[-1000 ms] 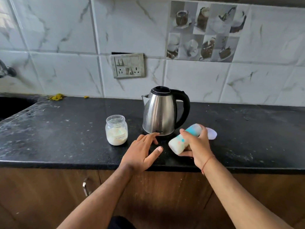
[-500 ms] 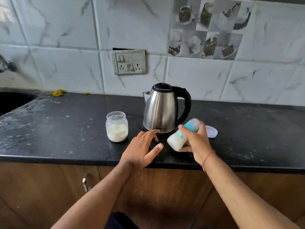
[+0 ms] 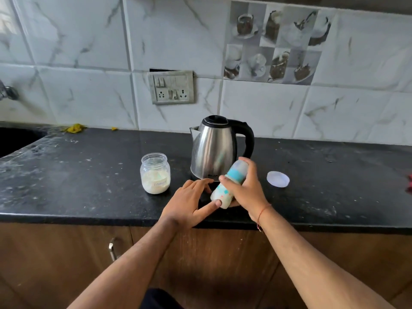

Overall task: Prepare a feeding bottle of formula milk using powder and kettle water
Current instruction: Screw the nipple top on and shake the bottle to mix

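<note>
From the head view we look down at a black tabletop (image 3: 66, 175) with white specks on it.

Our right hand (image 3: 247, 188) is wrapped tight around the feeding bottle (image 3: 230, 184). The bottle is tilted, with its top leaning up and away from us and its bottom near the tabletop. It has a blue band near the top and little colored spots lower down. It looks whitish, and we cannot tell how full it is. There is a thin red thread (image 3: 262, 214) around our right wrist.

Our left hand (image 3: 189, 204) is flat and open, with the fingers spread apart. It holds nothing. Its thumb touches the bottom of the bottle.

Just behind the bottle stands the shiny metal kettle (image 3: 214, 148). It has a black lid and a black handle on its right side.

To the left of the kettle stands a clear jar (image 3: 155, 172) with no lid. It has white powder in the lower part and a small label.

To the right of our hand lies a round white lid (image 3: 278, 179), flat on the tabletop.

On the tiled wall behind is a switch plate (image 3: 171, 86). A dark sink (image 3: 15, 138) sits at the far left.
</note>
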